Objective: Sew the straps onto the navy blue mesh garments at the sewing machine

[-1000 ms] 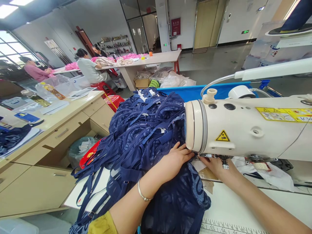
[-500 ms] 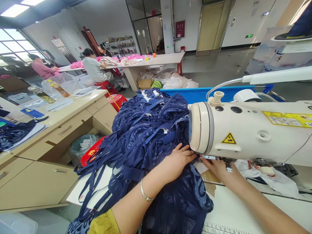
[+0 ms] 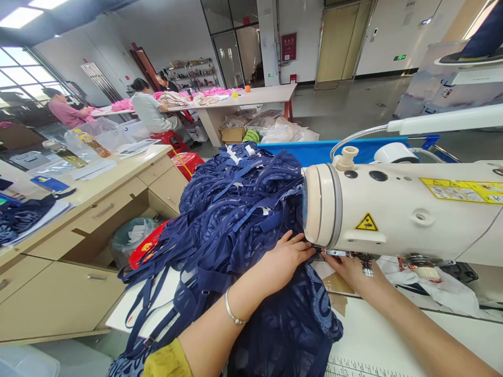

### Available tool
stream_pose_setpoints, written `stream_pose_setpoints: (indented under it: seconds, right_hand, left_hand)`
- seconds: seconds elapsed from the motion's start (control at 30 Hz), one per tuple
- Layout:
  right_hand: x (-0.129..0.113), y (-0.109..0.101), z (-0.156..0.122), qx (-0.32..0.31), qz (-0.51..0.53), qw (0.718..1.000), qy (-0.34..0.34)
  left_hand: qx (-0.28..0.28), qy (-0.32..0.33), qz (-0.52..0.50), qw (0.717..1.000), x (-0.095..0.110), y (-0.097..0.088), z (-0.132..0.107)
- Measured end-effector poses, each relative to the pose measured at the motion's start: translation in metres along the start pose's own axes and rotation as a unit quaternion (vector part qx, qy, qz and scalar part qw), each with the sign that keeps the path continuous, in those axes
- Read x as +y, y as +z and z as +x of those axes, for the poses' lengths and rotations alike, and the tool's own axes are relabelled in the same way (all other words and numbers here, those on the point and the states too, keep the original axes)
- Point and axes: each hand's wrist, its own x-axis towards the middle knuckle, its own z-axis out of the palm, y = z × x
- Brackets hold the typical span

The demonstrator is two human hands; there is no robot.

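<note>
My left hand (image 3: pixel 286 262) lies on navy fabric beside the sewing machine head (image 3: pixel 365 209), fingers spread and tips close to the needle area. A silver bangle circles that wrist. Under and around it is a heap of navy bras (image 3: pixel 239 204) with straps, sheer cloth and white tags. One navy garment with a patterned lace edge (image 3: pixel 323 303) hangs toward me from beneath the hand. My right hand (image 3: pixel 353 272) reaches under the machine head from the other side. Its fingers are mostly hidden by the machine, so their grip cannot be seen.
The sewing table (image 3: pixel 393 335) carries a printed ruler near its front edge. At left stands a desk (image 3: pixel 129 173) with bottles and papers, with a bin bag (image 3: pixel 131 238) below it. A blue cloth trough (image 3: pixel 361 149) lies behind the machine. Several people work at a far table (image 3: pixel 263 97).
</note>
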Motion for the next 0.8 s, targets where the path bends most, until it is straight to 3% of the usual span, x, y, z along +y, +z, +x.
stream_pose_setpoints:
  seconds: [0.33, 0.53, 0.67, 0.8]
  right_hand:
    - [0.0002, -0.0018, 0.0017, -0.002, -0.032, 0.999, -0.015]
    - [0.0007, 0.0015, -0.0023, -0.028, 0.044, 0.998, 0.020]
    - [-0.0002, 0.0054, -0.0047, -0.040, 0.018, 0.999, 0.015]
    - [0.0003, 0.0016, -0.0023, -0.009, -0.018, 1.000, -0.009]
  left_hand:
    - [-0.001, -0.005, 0.005, 1.000, 0.0006, 0.0002, 0.0002]
    - [-0.009, -0.007, 0.003, 1.000, 0.0008, -0.0002, 0.0001]
    - [-0.015, -0.005, 0.000, 1.000, 0.0014, -0.0017, 0.0011]
    - [-0.018, -0.007, -0.001, 1.000, 0.0022, -0.0031, 0.0011]
